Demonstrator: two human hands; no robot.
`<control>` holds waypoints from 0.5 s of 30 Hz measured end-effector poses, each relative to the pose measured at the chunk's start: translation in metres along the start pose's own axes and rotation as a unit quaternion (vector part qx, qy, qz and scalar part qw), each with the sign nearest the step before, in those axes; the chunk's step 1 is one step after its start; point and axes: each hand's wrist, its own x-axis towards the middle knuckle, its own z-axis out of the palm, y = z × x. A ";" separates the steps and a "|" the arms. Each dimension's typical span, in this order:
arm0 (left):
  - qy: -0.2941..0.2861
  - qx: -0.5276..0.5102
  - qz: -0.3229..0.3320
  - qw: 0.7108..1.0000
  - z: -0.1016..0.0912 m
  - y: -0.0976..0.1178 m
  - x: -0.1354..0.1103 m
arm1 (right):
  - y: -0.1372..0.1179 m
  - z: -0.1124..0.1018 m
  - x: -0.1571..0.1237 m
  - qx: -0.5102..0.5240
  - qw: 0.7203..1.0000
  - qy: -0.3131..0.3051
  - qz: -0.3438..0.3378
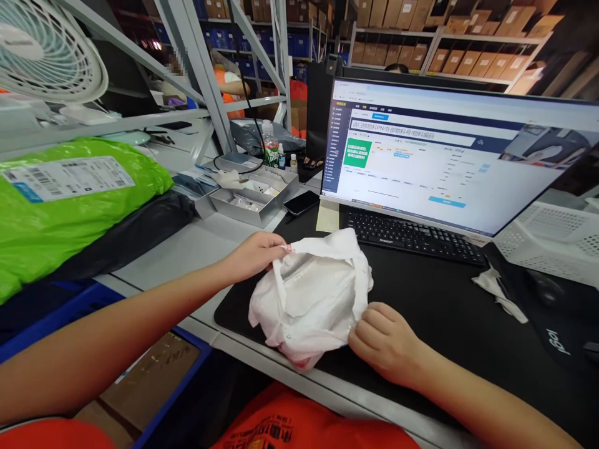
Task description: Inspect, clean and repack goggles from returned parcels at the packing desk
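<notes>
A crumpled white plastic bag point(318, 293) sits on the black desk mat in front of me, its mouth held wide toward me. My left hand point(262, 251) pinches the upper left of the bag's rim between thumb and fingers. On the lower right side, my right hand point(384, 337) is closed around the rim, knuckles up. White lining shows inside the mouth; what lies deeper in the bag I cannot make out. A little red print shows at its bottom.
Behind the bag stand a keyboard point(412, 236) and a lit monitor point(435, 156). A phone point(302, 203) lies by a grey parts tray point(255, 196). Bright green parcels point(79, 206) and a fan point(47, 53) are at left, a white basket point(552, 240) at right.
</notes>
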 end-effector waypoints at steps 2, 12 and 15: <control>-0.012 -0.035 -0.009 0.999 0.000 -0.004 0.007 | 0.000 0.000 -0.005 0.020 0.999 0.016 0.019; 0.013 0.463 0.164 0.871 0.017 0.080 -0.001 | -0.004 0.010 0.025 0.051 0.996 -0.064 0.028; -0.002 0.597 0.200 0.777 0.065 0.107 -0.007 | -0.009 0.010 0.029 0.019 0.997 -0.077 0.010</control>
